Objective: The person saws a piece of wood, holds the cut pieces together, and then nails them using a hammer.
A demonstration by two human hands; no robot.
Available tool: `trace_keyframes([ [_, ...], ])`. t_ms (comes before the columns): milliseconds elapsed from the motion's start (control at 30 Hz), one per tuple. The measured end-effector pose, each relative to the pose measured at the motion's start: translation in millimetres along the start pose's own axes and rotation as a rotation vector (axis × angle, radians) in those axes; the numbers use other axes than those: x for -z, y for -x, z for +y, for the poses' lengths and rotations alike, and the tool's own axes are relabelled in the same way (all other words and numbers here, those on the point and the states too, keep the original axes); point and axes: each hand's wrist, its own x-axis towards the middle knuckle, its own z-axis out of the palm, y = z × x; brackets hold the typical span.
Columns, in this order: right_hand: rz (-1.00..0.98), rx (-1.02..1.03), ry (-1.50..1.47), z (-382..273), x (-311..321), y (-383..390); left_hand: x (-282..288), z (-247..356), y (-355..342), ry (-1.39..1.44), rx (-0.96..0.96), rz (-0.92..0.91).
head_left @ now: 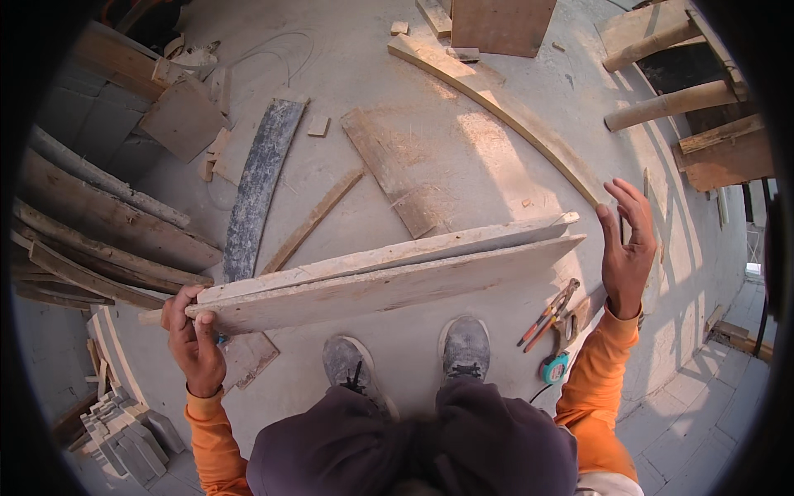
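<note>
Two long wooden boards stand on edge side by side in front of my shoes, a near board (397,283) and a far board (364,264). They meet at the left end, and a narrow gap shows between them toward the right. My left hand (197,343) is closed around their left ends, thumb on the near side and fingers beyond. Off the boards' right ends, my right hand (630,256) is raised with its fingers apart, touching neither board. Below it on the floor lie pincers (547,316) with orange handles and a teal tape measure (555,366).
A dark, dusty plank (263,190), a thin strip (313,221) and a short wide board (389,169) lie beyond the boards. A long beam (504,116) stretches across the far right. Planks (107,207) are stacked at left; wooden posts (674,106) stand at right.
</note>
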Motion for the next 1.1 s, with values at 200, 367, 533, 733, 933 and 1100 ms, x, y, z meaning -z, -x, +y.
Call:
trace_keyframes([
  [200, -0.579, 0.214, 0.065, 9.5, -4.2, -1.3, 4.1, 19.9, 5.5, -0.19, -0.071, -0.009],
  [367, -0.715, 0.26, 0.274, 34.6, -32.4, 18.9, 7.6, 21.6, 4.8, -0.204, -0.064, -0.03],
  [533, -0.489, 0.338, 0.124, 32.8, -19.5, 6.4, 13.3, 24.3, 7.3, -0.301, -0.113, -0.018],
  [733, 0.108, 0.102, 0.755, 54.3, 2.1, -8.2, 12.2, 30.0, 2.7, -0.326, -0.166, -0.013],
  [933, -0.84, 0.349, -0.292, -30.5, -35.3, -1.8, 18.2, 44.4, -10.1, -0.347, -0.26, 0.01],
  [1100, -1.008, 0.368, -0.27, -34.7, -53.6, -4.9, 30.8, 65.1, -50.3, -0.378, -0.4, -0.041],
])
